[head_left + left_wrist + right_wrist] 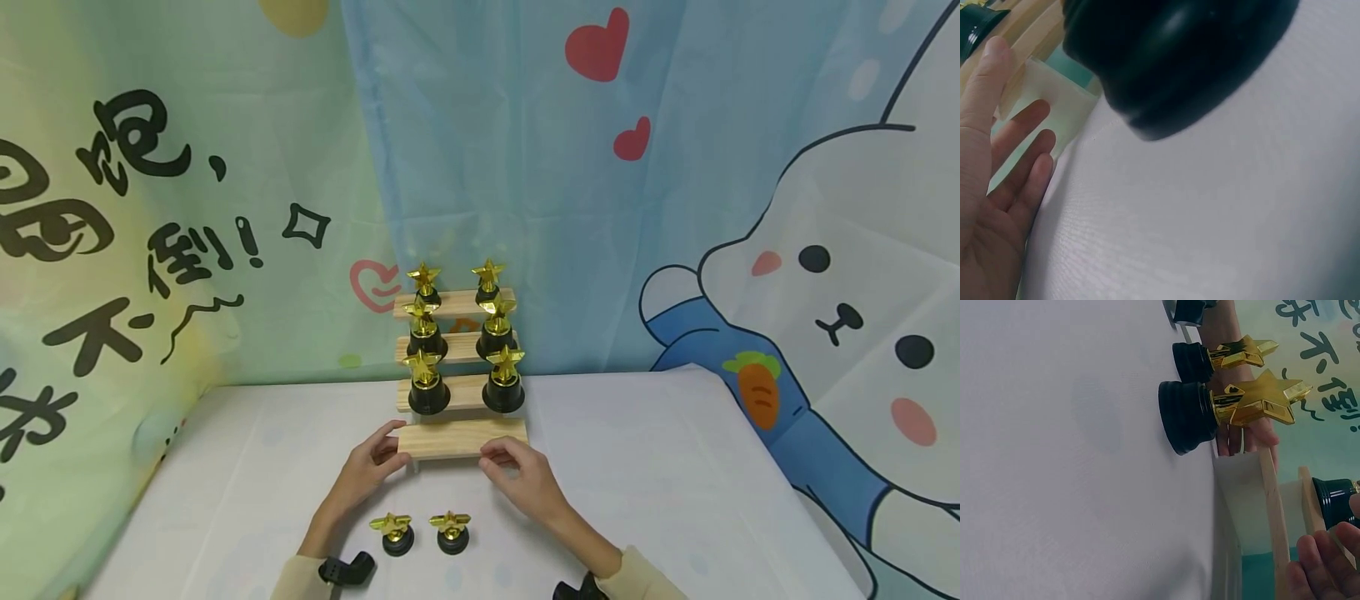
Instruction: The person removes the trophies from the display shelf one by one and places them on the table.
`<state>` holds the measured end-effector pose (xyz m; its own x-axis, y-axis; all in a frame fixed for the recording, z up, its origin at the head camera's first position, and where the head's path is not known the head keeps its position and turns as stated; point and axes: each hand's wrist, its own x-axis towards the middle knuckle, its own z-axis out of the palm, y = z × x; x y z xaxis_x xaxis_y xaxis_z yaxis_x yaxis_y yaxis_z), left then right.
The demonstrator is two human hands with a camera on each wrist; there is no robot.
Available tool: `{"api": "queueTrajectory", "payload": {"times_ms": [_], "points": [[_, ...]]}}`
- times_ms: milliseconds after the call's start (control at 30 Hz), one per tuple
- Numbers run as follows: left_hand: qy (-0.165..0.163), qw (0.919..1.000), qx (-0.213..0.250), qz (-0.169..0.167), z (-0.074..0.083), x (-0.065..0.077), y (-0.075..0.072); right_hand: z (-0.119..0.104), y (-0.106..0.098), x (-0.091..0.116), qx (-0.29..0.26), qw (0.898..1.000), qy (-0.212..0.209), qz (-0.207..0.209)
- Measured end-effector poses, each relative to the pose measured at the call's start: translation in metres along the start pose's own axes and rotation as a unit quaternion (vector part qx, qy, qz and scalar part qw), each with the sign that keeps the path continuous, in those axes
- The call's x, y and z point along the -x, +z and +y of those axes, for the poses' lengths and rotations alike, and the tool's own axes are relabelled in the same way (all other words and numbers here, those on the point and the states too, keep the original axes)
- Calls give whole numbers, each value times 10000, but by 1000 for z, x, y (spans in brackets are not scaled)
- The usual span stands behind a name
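Observation:
A tiered wooden stand bears small trophies with gold stars and black bases; its lowest shelf (461,437) is bare. My left hand (367,462) pinches the left end of that shelf between thumb and index finger. Loosely extended below the thumb are its other fingers (1035,119). At the right part of the front edge, my right hand (525,479) touches the shelf with bent, relaxed fingertips (1307,556). Between my forearms stand two more trophies, the left trophy (392,533) and the right trophy (452,533).
Several trophies stand in pairs on the upper tiers, such as the front left trophy (426,385) and front right trophy (504,382). A white cloth (637,483) covers the table. Behind it hangs a printed curtain (487,167).

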<state>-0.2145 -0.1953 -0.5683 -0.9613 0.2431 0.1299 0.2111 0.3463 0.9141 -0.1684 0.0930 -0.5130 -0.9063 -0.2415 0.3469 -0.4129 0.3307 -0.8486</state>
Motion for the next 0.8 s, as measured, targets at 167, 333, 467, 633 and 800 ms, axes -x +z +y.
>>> {"api": "queueTrajectory", "payload": {"times_ms": [167, 333, 467, 633, 800], "points": [[-76, 10000, 34, -17, 1, 0, 0, 2, -2, -2, 33, 9999, -109, 103], [-146, 9999, 18, 45, 2, 0, 1, 4, -5, -4, 94, 9995, -219, 197], [-140, 9999, -7, 49, 1, -1, 0, 6, -8, -6, 69, 9994, -165, 295], [-88, 10000, -18, -16, 1, 0, 0, 7, -11, -7, 28, 9995, 52, 324], [-78, 9999, -128, -41, 4, 0, 0, 8, -16, -9, 1, 9993, 142, 357]]}}
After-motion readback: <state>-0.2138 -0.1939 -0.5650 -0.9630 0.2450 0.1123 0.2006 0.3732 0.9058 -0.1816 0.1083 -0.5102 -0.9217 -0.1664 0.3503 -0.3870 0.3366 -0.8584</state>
